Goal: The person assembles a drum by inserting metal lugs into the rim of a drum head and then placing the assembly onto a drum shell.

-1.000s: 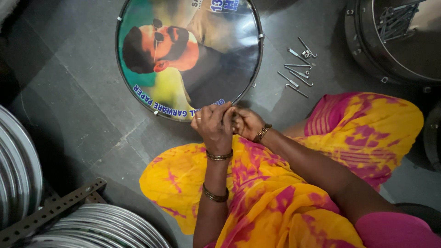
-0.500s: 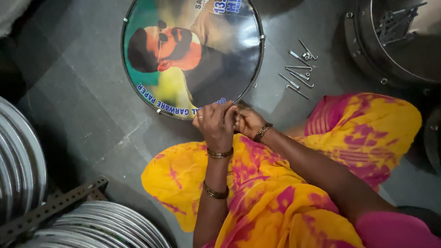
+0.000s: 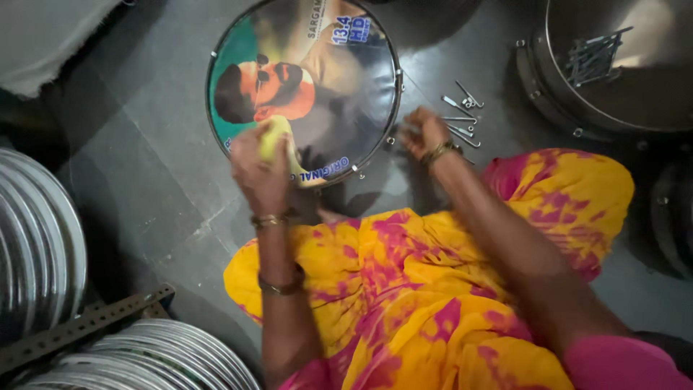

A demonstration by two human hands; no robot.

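Observation:
A round drum (image 3: pixel 325 79) with a glossy printed head and a metal hoop lies flat on the grey floor in front of me. My left hand (image 3: pixel 258 172) is on its near rim, fingers curled over the edge. My right hand (image 3: pixel 422 133) is to the right of the drum, fingers bent down at a small scatter of metal tension rods (image 3: pixel 462 115) on the floor. The hand is blurred, so I cannot see whether it holds a rod. Both wrists wear bangles. My yellow and pink garment (image 3: pixel 433 289) fills the lower middle.
A steel drum shell (image 3: pixel 613 108) stands at the top right with a bundle of rods (image 3: pixel 592 58) on top. Stacked steel hoops sit at the left (image 3: pixel 36 238) and bottom left (image 3: pixel 159 357), crossed by a perforated metal bar (image 3: pixel 79 328). Grey cloth (image 3: pixel 50 36) lies top left.
My hands were together at the drum's near rim. Now they are apart: the left has shifted left along the rim and the right has gone out to the rods on the floor.

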